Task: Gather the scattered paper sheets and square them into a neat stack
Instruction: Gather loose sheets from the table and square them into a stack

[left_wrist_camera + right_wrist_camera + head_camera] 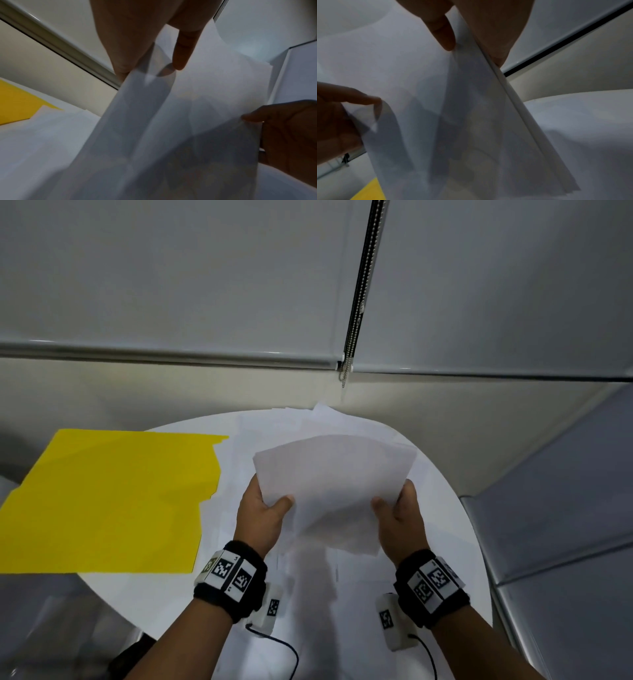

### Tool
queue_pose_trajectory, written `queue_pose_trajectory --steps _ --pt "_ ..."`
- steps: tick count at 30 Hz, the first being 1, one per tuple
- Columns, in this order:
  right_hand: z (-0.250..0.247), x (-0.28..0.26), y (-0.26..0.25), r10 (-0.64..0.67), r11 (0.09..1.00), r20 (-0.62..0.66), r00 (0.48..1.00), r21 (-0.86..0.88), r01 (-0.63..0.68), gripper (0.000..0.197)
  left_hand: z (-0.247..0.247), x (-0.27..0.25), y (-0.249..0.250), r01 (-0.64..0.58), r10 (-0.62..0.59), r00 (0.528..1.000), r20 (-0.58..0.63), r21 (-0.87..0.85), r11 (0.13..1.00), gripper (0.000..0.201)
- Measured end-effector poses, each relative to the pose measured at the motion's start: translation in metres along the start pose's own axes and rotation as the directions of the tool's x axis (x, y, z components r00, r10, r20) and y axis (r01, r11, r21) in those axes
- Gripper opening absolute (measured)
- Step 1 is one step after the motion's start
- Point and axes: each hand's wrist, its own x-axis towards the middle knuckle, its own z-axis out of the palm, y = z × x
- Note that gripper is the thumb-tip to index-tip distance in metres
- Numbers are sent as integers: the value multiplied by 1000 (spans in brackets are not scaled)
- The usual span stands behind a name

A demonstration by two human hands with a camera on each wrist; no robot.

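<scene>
Table: a round white table (455, 542) is standing next to a pale wall.
On the left: a big yellow sheet (113, 498) is lying flat on the table and is sticking out past the table's left edge.
At the back: loose white paper sheets (308, 422) are lying spread out on the table, and some are lying over each other. One corner is poking over the far rim.
By the yellow sheet: one white sheet is covering the yellow sheet's right edge.
</scene>
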Motion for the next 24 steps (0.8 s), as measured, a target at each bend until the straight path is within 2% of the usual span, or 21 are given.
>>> queue_pose_trajectory --steps 3,5,12,15,17,19,21,24 --pt "7 -12 22 94 995 108 990 -53 -88 41 2 -5 -18 96 -97 995 32 55 994 41" --pt "10 -16 36 138 989 153 979 -66 -129 39 5 -10 -31 157 -162 986 44 100 982 36" --pt "13 -8 50 197 980 161 967 -64 -189 28 13 -16 -48 186 -200 978 65 172 967 37" --pt "5 -5 54 208 978 104 973 -33 -206 27 18 -15 -55 171 -203 973 108 251 953 34" --pt "-11 -2 61 205 979 29 978 -27 -204 32 18 -18 -62 137 -194 967 166 302 943 17" --pt "-31 0 79 238 967 -38 971 -89 -240 36 19 -23 -72 113 -184 964 190 332 937 31" --pt "-52 1 103 301 932 -84 950 -186 -312 39 16 -27 -80 146 -210 964 166 331 932 31" --pt "-77 -3 132 391 870 -116 913 -276 -408 42 13 -28 -92 175 -240 963 126 387 906 22"
